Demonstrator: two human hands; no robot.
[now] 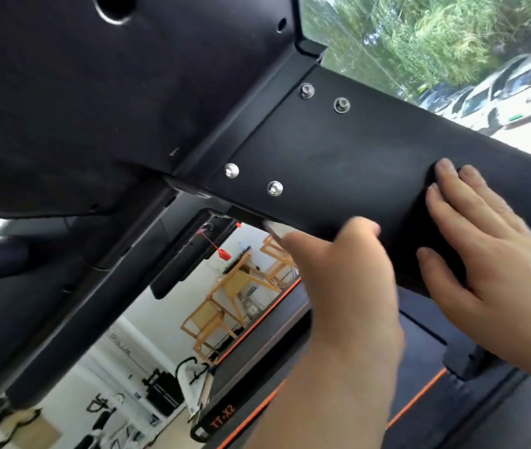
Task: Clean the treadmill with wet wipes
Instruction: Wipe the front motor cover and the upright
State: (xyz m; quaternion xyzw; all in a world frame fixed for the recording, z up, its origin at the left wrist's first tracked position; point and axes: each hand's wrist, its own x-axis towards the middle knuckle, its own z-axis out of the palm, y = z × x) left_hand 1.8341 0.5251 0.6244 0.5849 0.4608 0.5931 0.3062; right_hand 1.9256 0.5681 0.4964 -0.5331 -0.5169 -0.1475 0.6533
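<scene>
The right hand (pixel 484 254) lies flat on the black post (pixel 338 157) of the treadmill (pixel 112 92), fingers straight and a little spread, thumb out toward the left hand. The left hand (pixel 348 280) is just beside it, apart from it, at the post's lower edge. Its thumb rests on the post's face and its fingers run along and behind the edge. It is blurred, so I cannot tell whether it grips anything. A pale scrap (pixel 270 226) shows at its fingertips; whether that is a wipe I cannot tell.

Beyond the left hand's fingertips, 4 silver bolts (pixel 275 188) sit in 2 pairs on the post, where it joins the treadmill's wide dark panel. Under that joint, a red tag (pixel 223 254) hangs on a thin red cord.

Below both wrists lies the dark deck (pixel 435 358) with orange stripes, and near the left forearm is an orange label (pixel 222 419) reading TT-X2.

Past the left hand, behind the tag, stand light wooden chairs (pixel 241 286). Above the right hand, beyond the post, are parked cars (pixel 516 89) and green trees (pixel 435 34).
</scene>
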